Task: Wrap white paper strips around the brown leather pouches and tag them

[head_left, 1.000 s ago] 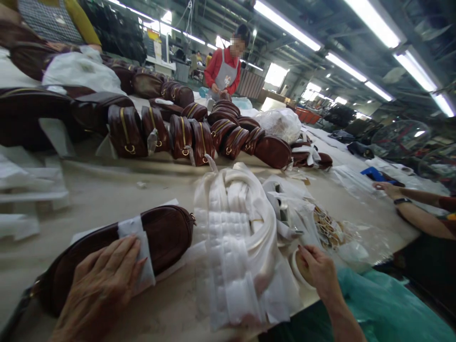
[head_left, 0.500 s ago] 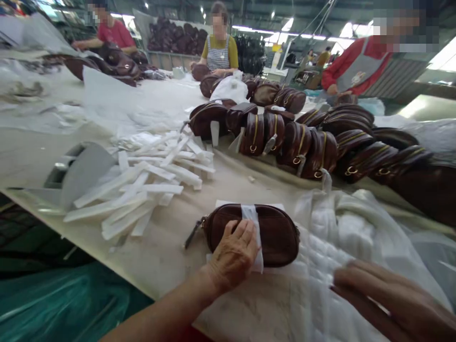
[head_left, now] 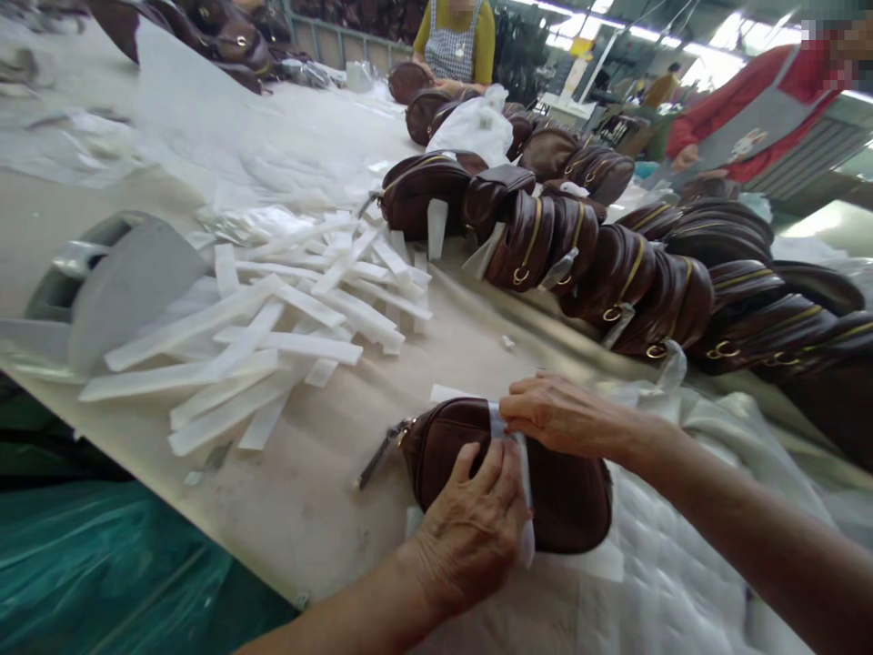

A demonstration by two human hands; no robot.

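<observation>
A small dark brown leather bag lies flat on the table, with a white strip running across its middle. My left hand rests on the bag's front, fingers bent and apart, its fingertips pressing the strip against the leather. At the bag's upper edge, my right hand has its fingers closed in a pinch at the strip's upper part; the thumb is mostly hidden. A zipper pull sticks out at the bag's left end. White sheet material shows beneath the bag.
Loose white strips are piled to the left, beside a grey tape dispenser. A row of brown bags stands at the back right. Clear plastic bags cover the right side. Two co-workers stand across the table.
My right hand has come from the plastic at the right onto the strip at the bag's upper edge. My left hand stays on the bag. The view has tilted down.
</observation>
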